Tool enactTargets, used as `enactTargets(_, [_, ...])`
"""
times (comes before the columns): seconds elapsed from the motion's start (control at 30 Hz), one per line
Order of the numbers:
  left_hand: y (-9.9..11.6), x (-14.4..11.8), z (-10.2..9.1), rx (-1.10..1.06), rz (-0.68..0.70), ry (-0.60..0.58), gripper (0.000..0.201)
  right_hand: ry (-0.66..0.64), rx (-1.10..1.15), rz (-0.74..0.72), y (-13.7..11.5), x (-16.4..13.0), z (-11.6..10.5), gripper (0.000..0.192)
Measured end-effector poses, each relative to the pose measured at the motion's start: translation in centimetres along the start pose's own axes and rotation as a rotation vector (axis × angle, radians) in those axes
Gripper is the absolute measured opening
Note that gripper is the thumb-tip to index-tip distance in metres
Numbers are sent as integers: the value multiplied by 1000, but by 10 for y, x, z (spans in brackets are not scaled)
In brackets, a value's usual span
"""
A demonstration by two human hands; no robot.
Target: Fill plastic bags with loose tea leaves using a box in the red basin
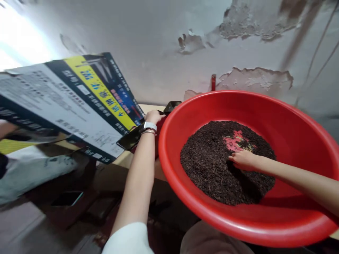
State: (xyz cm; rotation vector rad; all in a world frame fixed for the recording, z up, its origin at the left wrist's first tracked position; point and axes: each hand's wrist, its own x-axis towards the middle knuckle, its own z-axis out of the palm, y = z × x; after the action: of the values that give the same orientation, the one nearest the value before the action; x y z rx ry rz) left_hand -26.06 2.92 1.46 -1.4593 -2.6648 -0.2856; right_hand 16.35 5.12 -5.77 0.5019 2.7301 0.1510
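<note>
A large red plastic basin (299, 225) holds a broad layer of dark, thin dried pieces that look like loose tea leaves (209, 162). My right hand (242, 159) is low over this layer, its fingers curled in and touching or just above the leaves; whatever they hold is hidden. Just beyond it, part of the basin's printed bottom (234, 141) shows pink and yellow. Outside the basin's left rim, my left hand (154, 116) reaches over small black items (172, 106). Its fingertips are partly hidden. A watch with a pale band (150, 126) is on the left wrist.
A big printed cardboard box (79, 106) leans at the left, close to my left forearm. Below it are a pale sack (37, 169) and a phone-like flat object (67, 198). Behind stands a wall (148, 46) with peeling plaster. Part of another person shows at the far left edge.
</note>
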Motion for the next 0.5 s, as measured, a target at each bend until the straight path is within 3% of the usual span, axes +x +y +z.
enactTargets(0.13, [-27,-21,-10,13,-54,-26,39,188,-135,-28,0,15,-29,20])
enactTargets(0.27, [-47,-74,-10,74,-41,182,43,400,-158,-84,-18,60,-99,21])
enactTargets(0.4, [-60,-128,3,126,-52,279,38,630,-10,-198,-64,136,-166,24])
enactTargets(0.5, [-70,-147,13,116,-98,257,34,619,56,-308,-108,194,-191,25])
